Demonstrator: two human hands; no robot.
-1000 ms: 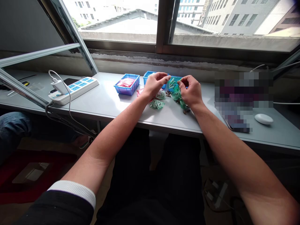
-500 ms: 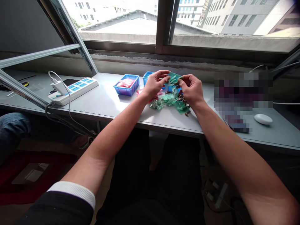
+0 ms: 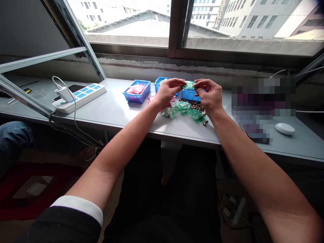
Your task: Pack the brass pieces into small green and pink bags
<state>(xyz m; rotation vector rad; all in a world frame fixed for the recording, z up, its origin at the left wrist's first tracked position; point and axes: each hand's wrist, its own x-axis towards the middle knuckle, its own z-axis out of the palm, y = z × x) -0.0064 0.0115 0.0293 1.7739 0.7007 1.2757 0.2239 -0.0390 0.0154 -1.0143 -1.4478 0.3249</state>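
Note:
A small green plastic bag [image 3: 188, 84] is stretched between my two hands above the table. My left hand [image 3: 170, 90] pinches its left edge, fingers closed. On the other side, my right hand [image 3: 210, 94] grips the right edge between thumb and fingers. Beneath them lies a pile of green plastic bags [image 3: 182, 108], with red bags [image 3: 152, 99] partly hidden behind my left hand. Small dark brown metallic pieces [image 3: 197, 105] are heaped beside the green bags. Just behind the heap stands a blue bin [image 3: 190, 95], partly covered by my hands.
A blue bin [image 3: 136, 96] holding pink-red bags stands to the left, another blue bin [image 3: 159, 81] behind my left hand. A white power strip [image 3: 81, 98] with a plugged charger lies further left. At right are a white mouse [image 3: 285, 128] and a blurred-out area.
The green bag has gone from tilted and broad to flatter and narrower between my hands. My right hand has shifted slightly right, uncovering more of the blue bin and brown pieces.

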